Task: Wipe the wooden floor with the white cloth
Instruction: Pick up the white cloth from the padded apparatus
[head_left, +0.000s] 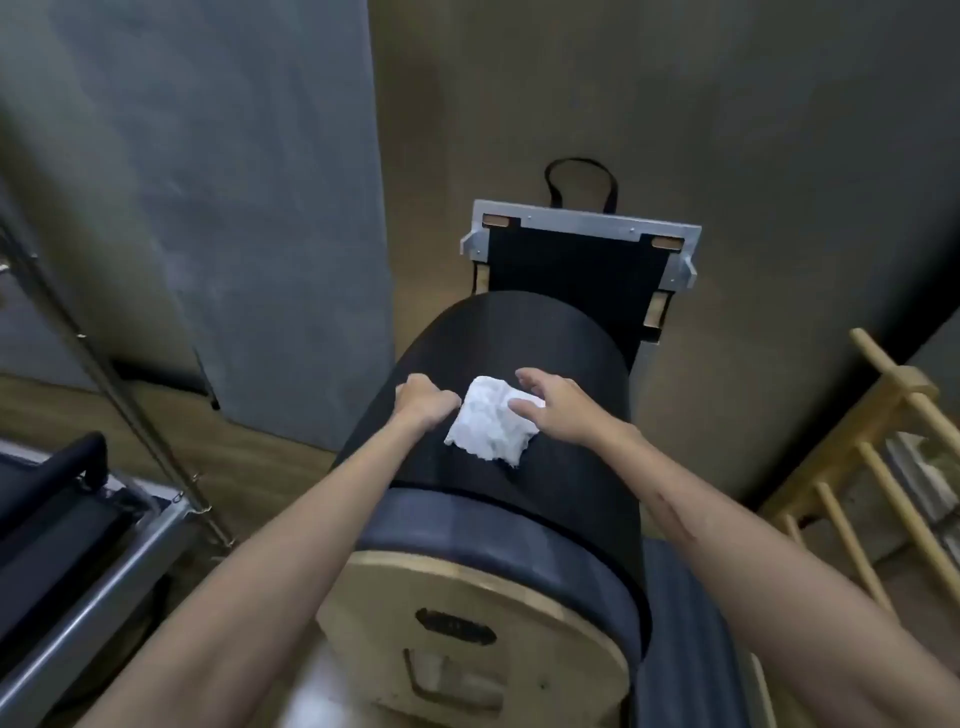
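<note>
Cloth (491, 420) crumpled atop black barrel (519, 338), between hands. Right hand (558, 408) nearer, fingers spread loosely over its right edge; left hand (423, 401) curled empty just beside. Floor (519, 104) far below.

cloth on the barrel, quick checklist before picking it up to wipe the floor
1. Cloth in view on the barrel: ok.
2. Right hand on the cloth: ok, fingers touch its right edge.
3. Firm grip on the cloth: not ok, neither hand closes round it.
4. Left hand free: ok, curled beside the cloth.
5. Bare floor within reach: cannot tell.
</note>
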